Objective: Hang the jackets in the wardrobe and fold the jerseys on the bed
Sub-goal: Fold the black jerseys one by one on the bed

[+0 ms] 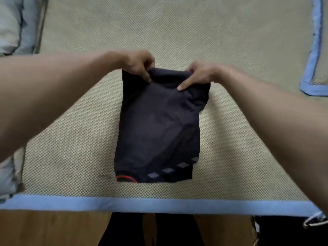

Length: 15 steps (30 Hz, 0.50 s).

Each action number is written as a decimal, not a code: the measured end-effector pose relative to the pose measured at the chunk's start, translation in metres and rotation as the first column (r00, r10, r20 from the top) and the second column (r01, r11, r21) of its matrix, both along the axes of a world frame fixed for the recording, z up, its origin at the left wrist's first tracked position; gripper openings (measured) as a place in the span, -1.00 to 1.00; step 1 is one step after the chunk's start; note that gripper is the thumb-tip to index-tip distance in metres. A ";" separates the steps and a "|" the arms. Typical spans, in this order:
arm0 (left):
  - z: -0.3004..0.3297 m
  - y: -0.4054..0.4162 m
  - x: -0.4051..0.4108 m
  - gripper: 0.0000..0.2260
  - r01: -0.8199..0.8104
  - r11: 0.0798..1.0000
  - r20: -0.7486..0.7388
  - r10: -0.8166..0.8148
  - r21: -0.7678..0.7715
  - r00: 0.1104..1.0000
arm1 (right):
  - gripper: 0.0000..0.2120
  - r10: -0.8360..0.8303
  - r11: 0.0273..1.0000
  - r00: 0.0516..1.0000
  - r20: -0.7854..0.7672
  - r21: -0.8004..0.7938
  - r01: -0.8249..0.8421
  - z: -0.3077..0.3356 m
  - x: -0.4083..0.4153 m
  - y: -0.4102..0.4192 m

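A dark navy jersey (158,128) lies folded into a narrow rectangle on the bed's woven beige mat (71,157). Grey diamond marks and a red curved trim show at its near edge. My left hand (138,64) pinches the far left corner of the jersey, fingers curled over the cloth. My right hand (200,73) grips the far right part of the same edge, with the fingers pointing down onto the fabric. The far edge is lifted and bunched between the two hands.
The mat has a light blue border (159,204) along its near edge, with wooden floor (53,228) and my dark-clad legs below it. A grey pillow or bedding (12,23) sits at the far left. Another blue-edged mat (316,50) lies at the right.
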State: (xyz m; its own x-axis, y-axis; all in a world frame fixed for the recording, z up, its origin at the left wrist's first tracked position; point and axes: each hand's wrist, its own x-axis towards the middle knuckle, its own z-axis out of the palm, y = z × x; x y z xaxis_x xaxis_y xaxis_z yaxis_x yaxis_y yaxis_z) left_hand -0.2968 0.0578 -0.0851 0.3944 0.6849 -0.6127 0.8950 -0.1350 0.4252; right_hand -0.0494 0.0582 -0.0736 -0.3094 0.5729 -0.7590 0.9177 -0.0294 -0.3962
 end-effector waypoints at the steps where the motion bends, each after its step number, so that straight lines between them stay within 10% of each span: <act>1: 0.016 0.000 -0.001 -0.79 0.000 0.998 0.024 -0.002 0.062 1.000 | -0.64 -0.015 0.998 0.999 -0.035 0.057 0.017 0.013 0.002 0.000; 9: 0.082 -0.135 -0.034 -0.80 0.275 0.833 0.139 -0.382 0.480 0.914 | -0.58 0.316 0.835 0.943 -0.105 0.502 -0.225 0.063 0.015 -0.135; 15: -0.013 -0.252 -0.050 -0.59 0.531 0.824 0.010 -0.543 0.199 0.839 | -0.59 0.273 0.961 0.949 -0.158 0.016 -0.274 -0.031 0.013 -0.245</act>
State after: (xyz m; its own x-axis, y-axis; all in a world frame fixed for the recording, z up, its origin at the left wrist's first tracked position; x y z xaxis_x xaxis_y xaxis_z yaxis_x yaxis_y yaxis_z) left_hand -0.3472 -0.1937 -0.0982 0.7660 0.4490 -0.4600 0.6301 -0.6662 0.3990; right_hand -0.0362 -0.1869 -0.1050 -0.5697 0.4447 -0.6911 0.8166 0.2114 -0.5371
